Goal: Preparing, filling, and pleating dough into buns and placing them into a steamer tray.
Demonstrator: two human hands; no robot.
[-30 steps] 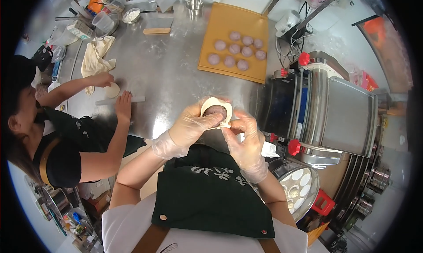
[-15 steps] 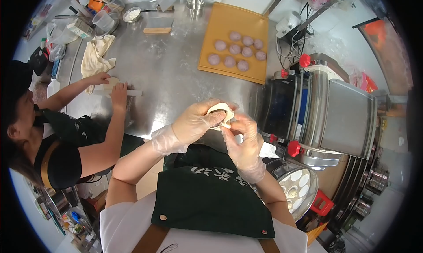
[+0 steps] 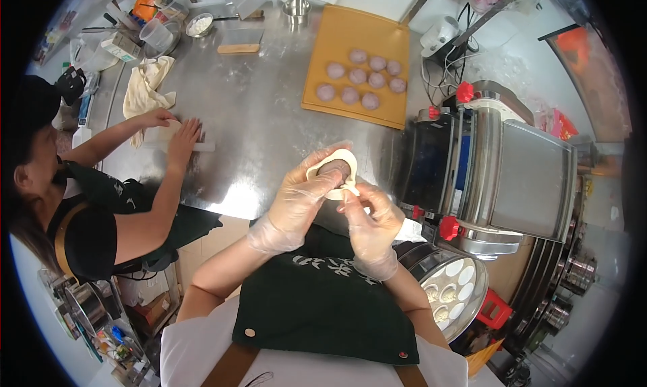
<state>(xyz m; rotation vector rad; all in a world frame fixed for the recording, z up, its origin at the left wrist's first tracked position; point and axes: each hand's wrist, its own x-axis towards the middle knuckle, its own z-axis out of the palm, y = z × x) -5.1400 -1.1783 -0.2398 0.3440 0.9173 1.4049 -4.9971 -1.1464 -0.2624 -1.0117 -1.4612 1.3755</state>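
In front of my chest, my left hand (image 3: 295, 202), in a clear plastic glove, cups a round pale dough wrapper (image 3: 353, 163). A dark purplish-brown filling (image 3: 335, 166) sits inside it, with the left thumb pressing on it. My gloved right hand (image 3: 372, 231) pinches the near right edge of the wrapper, where the dough is gathered into folds. The far side of the wrapper is still spread around the filling.
Several lilac balls (image 3: 375, 80) lie on a yellow-brown board (image 3: 364, 33). A round steamer (image 3: 482, 296) with white paper discs and a few pleated buns stands lower right. At right is a metal roller machine (image 3: 482, 171). On the left, a co-worker's hands (image 3: 180, 144) work a rolling pin (image 3: 205, 146).
The wrapper has tilted to show more filling, and the right fingers have moved along its near edge. The co-worker's right hand now lies flatter over the rolling pin.
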